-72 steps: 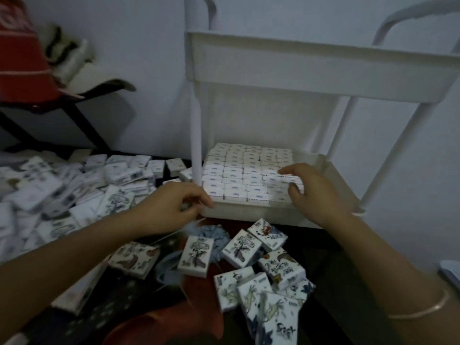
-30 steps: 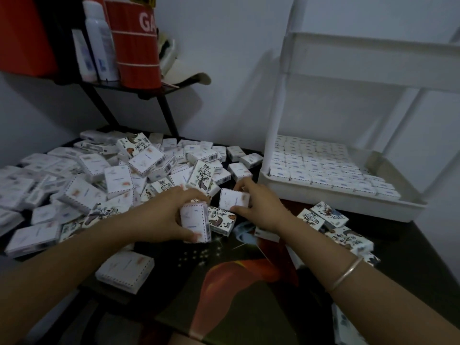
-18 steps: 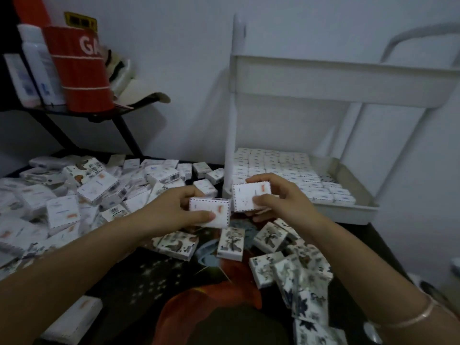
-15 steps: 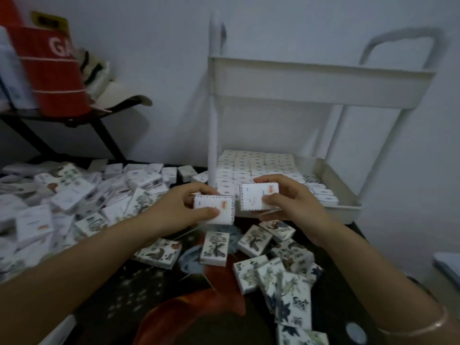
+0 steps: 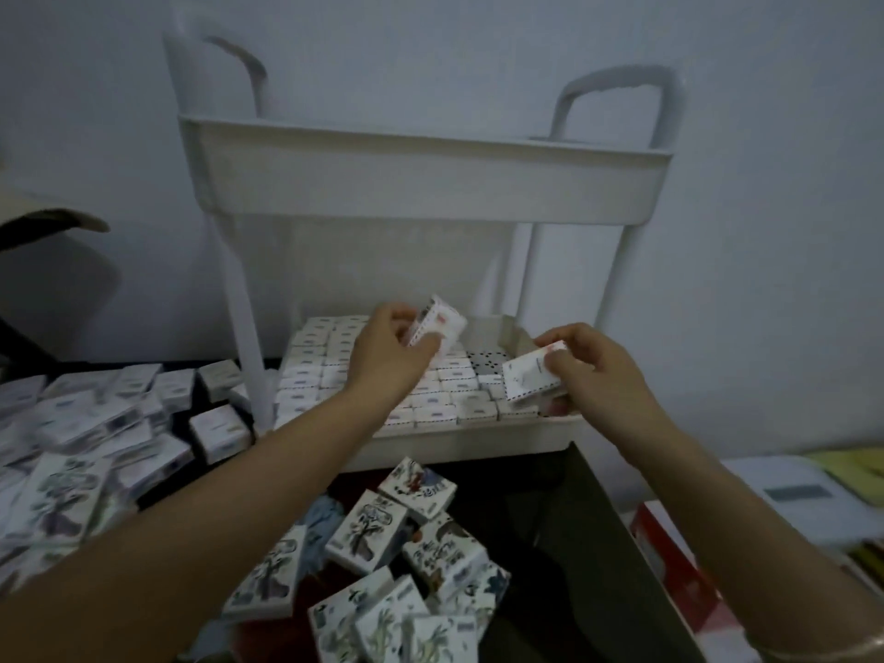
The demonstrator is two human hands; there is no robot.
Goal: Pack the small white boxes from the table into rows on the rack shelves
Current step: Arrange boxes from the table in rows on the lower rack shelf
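A white two-tier rack (image 5: 430, 193) stands on the dark table. Its lower shelf (image 5: 459, 440) holds tight rows of small white boxes (image 5: 315, 370), with a bare perforated patch (image 5: 485, 363) toward the right. My left hand (image 5: 387, 356) grips one white box (image 5: 442, 323), tilted, above the packed rows. My right hand (image 5: 591, 370) pinches another white box (image 5: 531, 380) over the shelf's right end. Loose boxes with ink pictures (image 5: 378, 533) lie on the table in front of the rack.
A big heap of loose white boxes (image 5: 91, 423) covers the table on the left. The table's right edge (image 5: 622, 533) drops off beside a red box (image 5: 669, 567) and a white flat thing (image 5: 803, 495). A dark shelf (image 5: 43, 222) juts in at far left.
Both hands picked a box each from the table, lifted them and carried them over the rack's lower shelf. The view swung right, back to the rack.
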